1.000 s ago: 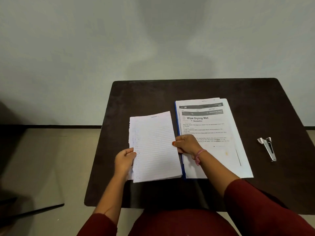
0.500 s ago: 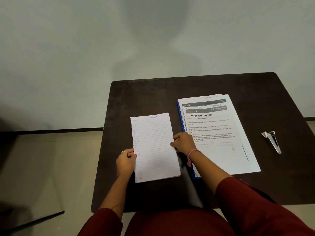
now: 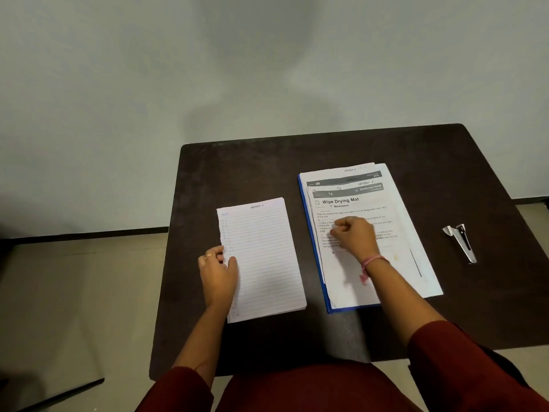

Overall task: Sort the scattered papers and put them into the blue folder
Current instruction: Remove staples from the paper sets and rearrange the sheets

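A stack of lined notebook papers with a torn left edge lies flat on the dark table, left of centre. My left hand grips its left edge, thumb on top. To the right, printed papers headed "Wipe Drying Mat" lie stacked on the blue folder, of which only the left and bottom rim shows. My right hand rests on the printed stack with its fingers curled; I see nothing in it.
A small metal stapler lies near the table's right edge. The wall stands just behind the table. The floor shows to the left, and my red-clothed lap sits at the front edge.
My right hand let go of the lined papers' right edge and moved right onto the printed stack. The lined papers now lie flat, slightly further left of the folder.
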